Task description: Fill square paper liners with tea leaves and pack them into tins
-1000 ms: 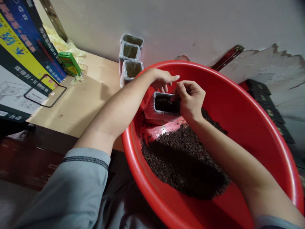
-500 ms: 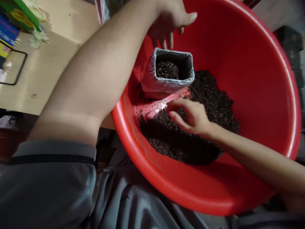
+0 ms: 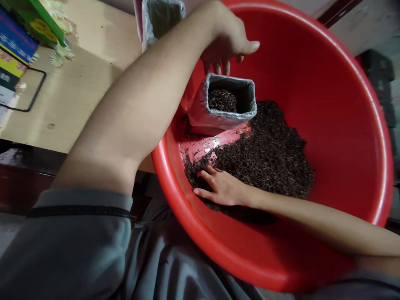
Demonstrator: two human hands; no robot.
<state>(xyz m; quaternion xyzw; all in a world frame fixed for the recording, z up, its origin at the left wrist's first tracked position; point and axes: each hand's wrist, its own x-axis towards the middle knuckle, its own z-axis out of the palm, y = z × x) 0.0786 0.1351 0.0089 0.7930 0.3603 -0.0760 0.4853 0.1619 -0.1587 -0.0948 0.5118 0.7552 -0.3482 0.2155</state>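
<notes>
A large red tub (image 3: pixel 337 104) holds a heap of dark, dry tea-like leaves (image 3: pixel 271 154). Inside it at the upper left stands an open bag with a clear plastic lining (image 3: pixel 231 121), partly filled with the same leaves. My left hand (image 3: pixel 226 43) is at the bag's far side, thumb stretched out and fingers apart, pointing down behind the bag's rim; nothing shows in its grasp. Low in the tub, my right hand (image 3: pixel 218 187) rests on the leaves near the wall, fingers spread, its fingertips partly in them.
A second open, lined bag (image 3: pixel 164 21) stands beyond my left forearm. On the wooden table (image 3: pixel 84 83) at the left are a green box (image 3: pixel 37 21), a blue and yellow package (image 3: pixel 17 41), pale flower-like pieces (image 3: pixel 61 54) and a black wire frame (image 3: pixel 39 93).
My right hand has moved down and left from beside the bag onto the leaves, its fingers spreading. My left hand stays behind the bag. The view has shifted slightly, showing more of the second bag.
</notes>
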